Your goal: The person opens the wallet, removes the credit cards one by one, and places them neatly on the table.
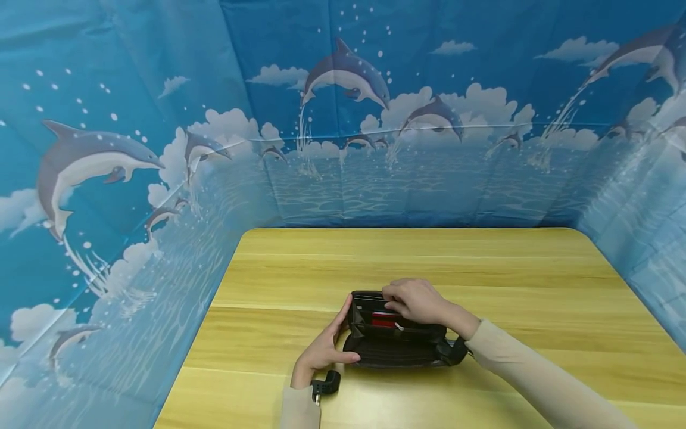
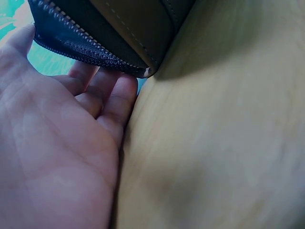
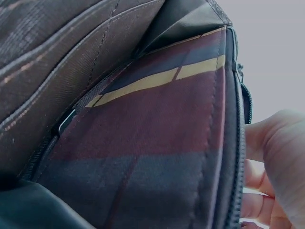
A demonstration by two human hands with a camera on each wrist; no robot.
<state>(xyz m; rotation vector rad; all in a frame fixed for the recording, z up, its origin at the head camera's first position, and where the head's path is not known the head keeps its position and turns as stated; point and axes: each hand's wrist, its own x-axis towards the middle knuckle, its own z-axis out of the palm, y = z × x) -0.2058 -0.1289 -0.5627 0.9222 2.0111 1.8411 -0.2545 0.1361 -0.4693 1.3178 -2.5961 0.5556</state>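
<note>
An unzipped black long wallet [image 1: 396, 353] stands spread apart on the table, its card slots and inner pockets showing. Red card-like items [image 1: 383, 320] sit in a middle pocket, near a small zipper pull [image 1: 399, 326]. My left hand [image 1: 321, 350] holds the wallet's left end, thumb at the front flap and index finger along the side. In the left wrist view, its fingertips touch the toothed zip edge [image 2: 90, 40]. Curled fingers of my right hand [image 1: 415, 300] grip the rear edge. The right wrist view shows striped lining [image 3: 143, 124] beside that hand; some fingertips are hidden.
The wood-grain table [image 1: 278, 274] has rounded far corners. A blue dolphin-print curtain [image 1: 343, 173] surrounds its back and sides. Black wrist cameras [image 1: 328, 382] are strapped at both wrists, the right one close to the wallet's right end.
</note>
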